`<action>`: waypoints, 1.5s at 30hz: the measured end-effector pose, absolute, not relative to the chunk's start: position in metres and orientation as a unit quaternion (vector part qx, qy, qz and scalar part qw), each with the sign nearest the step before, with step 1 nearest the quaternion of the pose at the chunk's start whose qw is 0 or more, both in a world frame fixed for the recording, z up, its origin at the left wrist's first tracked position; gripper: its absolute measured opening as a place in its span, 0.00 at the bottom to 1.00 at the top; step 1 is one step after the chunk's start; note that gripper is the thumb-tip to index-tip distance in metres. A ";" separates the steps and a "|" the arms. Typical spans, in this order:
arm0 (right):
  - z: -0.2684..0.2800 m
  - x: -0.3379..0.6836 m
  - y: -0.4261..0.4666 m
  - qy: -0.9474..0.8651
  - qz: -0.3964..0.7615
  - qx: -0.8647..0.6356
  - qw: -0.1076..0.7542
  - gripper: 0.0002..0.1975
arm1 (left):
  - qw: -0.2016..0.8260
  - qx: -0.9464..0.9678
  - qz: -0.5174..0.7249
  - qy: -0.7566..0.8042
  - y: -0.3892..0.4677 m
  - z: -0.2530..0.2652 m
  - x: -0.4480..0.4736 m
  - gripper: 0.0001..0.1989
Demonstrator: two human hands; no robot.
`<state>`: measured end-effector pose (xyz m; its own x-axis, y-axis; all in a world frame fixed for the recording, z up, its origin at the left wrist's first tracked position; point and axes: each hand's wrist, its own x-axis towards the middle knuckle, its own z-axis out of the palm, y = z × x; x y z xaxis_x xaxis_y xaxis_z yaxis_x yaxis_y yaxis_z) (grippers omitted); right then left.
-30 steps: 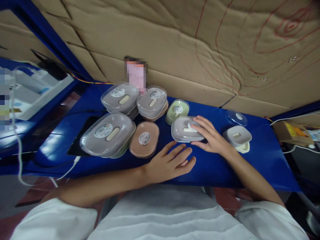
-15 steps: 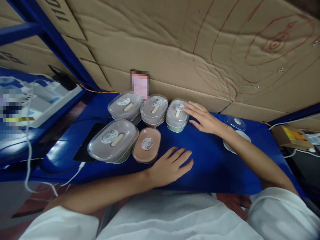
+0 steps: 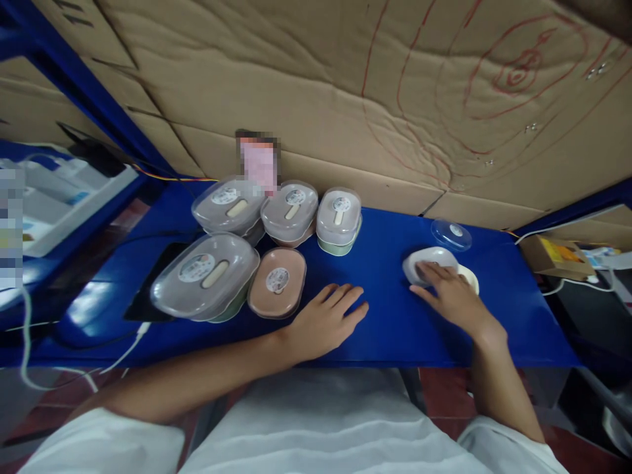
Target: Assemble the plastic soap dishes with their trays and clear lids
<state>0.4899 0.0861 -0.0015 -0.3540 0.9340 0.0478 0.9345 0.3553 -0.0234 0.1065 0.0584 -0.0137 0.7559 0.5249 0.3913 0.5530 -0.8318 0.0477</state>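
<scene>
My left hand lies on the blue tabletop, fingers spread and holding nothing. Nearest to it is a pinkish-tan oval lidded food container. Farther right, my right hand reaches over a small oval greyish piece, fingertips on or just above its top and thumb apart. A cream piece shows partly beneath that hand. Behind it rests a clear lid with a round sticker. Between the hands, farther back, stands a small green-based container with a clear domed lid.
Domed-lid containers stand at the left: a large one in front, another large one behind, and a smaller one. A cardboard wall closes off the back. A white cable crosses the left side; an open carton stands right.
My right hand has left the small green-based container and moved right, to the greyish oval piece. My left hand stays in place on the table. The view has shifted slightly.
</scene>
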 end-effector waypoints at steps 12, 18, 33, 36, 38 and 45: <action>0.043 0.417 0.100 -0.850 0.044 -0.506 0.140 0.24 | 0.021 -0.933 -0.162 -0.320 0.063 -0.026 0.110 0.24; 0.007 0.506 0.079 -0.707 0.002 -0.706 -0.029 0.31 | 0.029 -0.920 -0.178 -0.347 0.064 -0.025 0.109 0.14; -0.012 0.449 0.113 -0.851 0.105 -0.499 0.125 0.32 | 0.057 -0.895 -0.234 -0.376 0.069 -0.023 0.109 0.08; -0.014 0.442 0.108 -0.843 0.162 -0.485 0.168 0.39 | 0.079 -0.897 -0.234 -0.366 0.069 -0.021 0.109 0.08; -0.012 0.435 0.105 -0.831 0.213 -0.468 0.212 0.45 | 0.080 -0.899 -0.236 -0.361 0.069 -0.021 0.108 0.09; -0.021 0.421 0.110 -0.862 0.231 -0.418 0.169 0.51 | 0.054 -0.907 -0.218 -0.356 0.073 -0.027 0.111 0.08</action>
